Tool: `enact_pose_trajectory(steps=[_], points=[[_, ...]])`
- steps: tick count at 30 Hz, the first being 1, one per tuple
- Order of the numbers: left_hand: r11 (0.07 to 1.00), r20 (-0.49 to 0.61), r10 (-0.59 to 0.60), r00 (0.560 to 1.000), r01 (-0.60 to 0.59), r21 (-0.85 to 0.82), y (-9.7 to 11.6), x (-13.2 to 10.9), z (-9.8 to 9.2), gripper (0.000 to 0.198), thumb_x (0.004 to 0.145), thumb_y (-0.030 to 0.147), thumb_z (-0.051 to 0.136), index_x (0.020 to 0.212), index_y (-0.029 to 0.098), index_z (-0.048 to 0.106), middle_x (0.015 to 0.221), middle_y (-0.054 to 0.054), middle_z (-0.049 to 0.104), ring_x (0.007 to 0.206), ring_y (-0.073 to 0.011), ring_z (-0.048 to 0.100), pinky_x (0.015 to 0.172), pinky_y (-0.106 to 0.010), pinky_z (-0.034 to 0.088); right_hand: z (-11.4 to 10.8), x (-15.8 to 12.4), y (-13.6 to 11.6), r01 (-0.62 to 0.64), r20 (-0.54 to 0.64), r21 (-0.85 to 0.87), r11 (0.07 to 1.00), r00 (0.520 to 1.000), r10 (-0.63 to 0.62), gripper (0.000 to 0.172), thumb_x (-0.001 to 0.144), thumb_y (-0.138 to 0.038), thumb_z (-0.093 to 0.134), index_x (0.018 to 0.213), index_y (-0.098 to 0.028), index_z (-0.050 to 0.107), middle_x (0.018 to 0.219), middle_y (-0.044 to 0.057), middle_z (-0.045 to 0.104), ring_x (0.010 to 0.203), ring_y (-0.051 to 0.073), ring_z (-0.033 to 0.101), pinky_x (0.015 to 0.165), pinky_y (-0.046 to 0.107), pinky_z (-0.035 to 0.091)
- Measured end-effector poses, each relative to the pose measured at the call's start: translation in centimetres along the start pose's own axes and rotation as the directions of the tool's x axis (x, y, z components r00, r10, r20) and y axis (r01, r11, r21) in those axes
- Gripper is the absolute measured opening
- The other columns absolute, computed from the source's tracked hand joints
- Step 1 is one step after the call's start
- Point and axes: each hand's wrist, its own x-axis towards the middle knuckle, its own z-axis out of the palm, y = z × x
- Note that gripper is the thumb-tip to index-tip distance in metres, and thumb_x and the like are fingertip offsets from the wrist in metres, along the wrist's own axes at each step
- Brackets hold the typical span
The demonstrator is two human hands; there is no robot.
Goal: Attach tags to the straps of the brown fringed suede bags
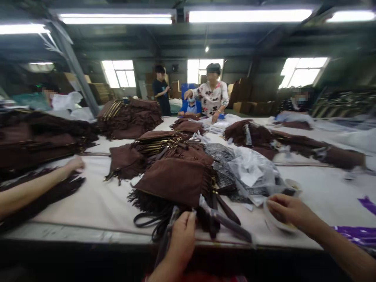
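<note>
At the table's front edge, my left hand (182,232) is closed, thumb and fingers pinched on a dark strap (166,237) that hangs over the edge. Just beyond it lies a brown fringed bag (176,178), with a black looped cord (143,221) at its left. Dark straps, one in a clear plastic sleeve (229,225), spread out to the right of the bag. My right hand (283,211) is over a white bowl (279,225), its fingers curled together at the rim. What those fingers hold, if anything, is hidden.
More brown bags (129,117) are piled behind and at left. Clear plastic bags (255,168) lie on grey patterned material (220,162). A co-worker's hand (75,163) reaches in from the left. Purple packaging (355,235) sits at right. Several people stand or sit across the table (96,196).
</note>
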Motion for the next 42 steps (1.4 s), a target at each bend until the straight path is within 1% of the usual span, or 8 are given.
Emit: enact_pose_trajectory(steps=[1,3,6,11,16,24,35,42], points=[[0.999,0.006,0.029,1.000,-0.030,0.034,0.1,-0.1,-0.1,0.034,0.089,0.044,0.045,0.068,0.019,0.055,0.060,0.004,0.044,0.058,-0.0120,0.040,0.055,-0.024,0.031,1.9,-0.9,-1.8,0.066,0.141,0.066,0.996,0.987,-0.075,0.030,0.078,-0.048,0.059,0.071,-0.019,0.067,0.063,0.001,0.062,0.058,0.016,0.051,0.056,0.027,0.038],[0.995,0.020,0.064,0.998,-0.066,0.078,0.3,-0.4,-0.3,0.033,0.092,0.039,0.041,0.069,0.019,0.053,0.061,0.003,0.045,0.060,-0.0125,0.041,0.057,-0.025,0.031,6.1,-2.8,-5.8,0.134,0.257,0.200,0.971,0.949,-0.184,0.032,0.080,-0.048,0.059,0.068,-0.019,0.064,0.063,0.001,0.060,0.058,0.014,0.050,0.056,0.025,0.037],[0.986,0.008,0.106,0.994,-0.106,0.130,0.4,-0.9,-0.6,0.032,0.094,0.036,0.039,0.070,0.020,0.052,0.063,0.002,0.048,0.061,-0.0133,0.043,0.059,-0.026,0.031,11.9,-4.5,-11.1,0.067,0.370,0.384,0.921,0.903,-0.220,0.031,0.080,-0.047,0.060,0.068,-0.018,0.061,0.060,-0.001,0.058,0.054,0.011,0.047,0.054,0.023,0.036],[0.953,0.023,0.225,0.974,-0.225,0.202,0.0,-1.4,-1.2,0.030,0.097,0.032,0.036,0.080,0.019,0.057,0.074,-0.002,0.060,0.068,-0.0157,0.052,0.065,-0.027,0.035,16.7,-4.1,-15.6,0.019,0.354,0.411,0.911,0.918,-0.179,0.032,0.074,-0.046,0.062,0.060,-0.018,0.057,0.053,-0.003,0.053,0.048,0.010,0.043,0.048,0.023,0.034],[0.904,0.016,0.306,0.952,-0.296,0.310,-0.7,-1.3,-1.4,0.030,0.099,0.027,0.032,0.083,0.020,0.056,0.079,-0.005,0.063,0.071,-0.0177,0.056,0.067,-0.030,0.038,17.5,-3.7,-17.0,0.015,0.282,0.245,0.970,0.956,-0.086,0.027,0.069,-0.040,0.060,0.053,-0.019,0.057,0.051,-0.001,0.054,0.049,0.011,0.045,0.048,0.024,0.033],[0.772,0.021,0.428,0.903,-0.378,0.510,-2.2,-1.1,-1.0,0.023,0.097,0.020,0.033,0.089,0.020,0.055,0.083,-0.007,0.065,0.075,-0.0207,0.062,0.069,-0.032,0.046,19.0,-3.2,-16.3,-0.013,0.217,0.129,0.992,0.976,-0.015,0.031,0.071,-0.044,0.059,0.052,-0.020,0.057,0.049,0.000,0.056,0.047,0.012,0.047,0.047,0.024,0.033],[0.502,0.087,0.543,0.835,-0.405,0.764,-3.2,-1.0,-1.2,0.021,0.087,0.003,0.041,0.091,0.019,0.054,0.077,-0.005,0.066,0.063,-0.0216,0.064,0.056,-0.030,0.049,20.8,-2.3,-14.8,0.041,0.133,0.036,0.999,0.990,-0.046,0.040,0.076,-0.049,0.057,0.048,-0.022,0.047,0.041,-0.002,0.051,0.039,0.011,0.045,0.042,0.024,0.031],[0.655,0.045,0.481,0.876,-0.393,0.646,-2.1,-1.1,-1.6,0.022,0.095,0.017,0.037,0.081,0.020,0.054,0.073,-0.005,0.064,0.065,-0.0194,0.061,0.059,-0.030,0.043,18.9,-3.2,-14.6,0.057,0.290,0.237,0.970,0.949,-0.126,0.019,0.069,-0.034,0.057,0.068,-0.017,0.066,0.060,0.001,0.064,0.053,0.013,0.054,0.049,0.023,0.038]])
